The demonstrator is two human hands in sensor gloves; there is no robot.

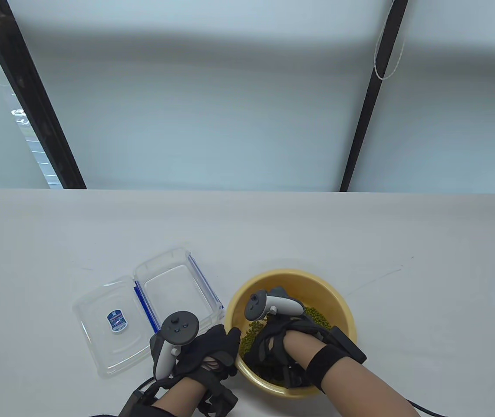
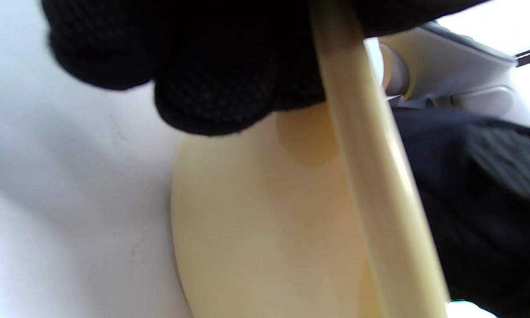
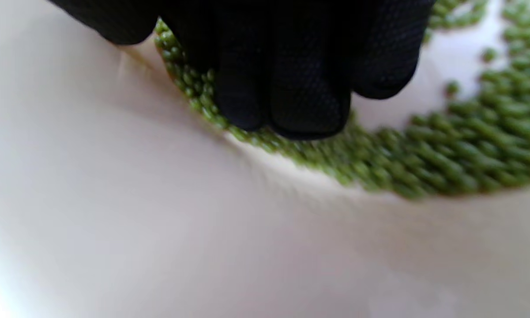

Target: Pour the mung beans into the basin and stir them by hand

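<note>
A yellow basin sits near the table's front edge, with green mung beans spread over its bottom. My right hand reaches down inside it, fingers held together and pressing into the mung beans by the basin wall. My left hand grips the basin's left rim; in the left wrist view its fingers curl over the outside wall.
An open clear plastic box with blue seals lies left of the basin, and its lid rests flat beside it. Two dark posts stand behind the table's far edge.
</note>
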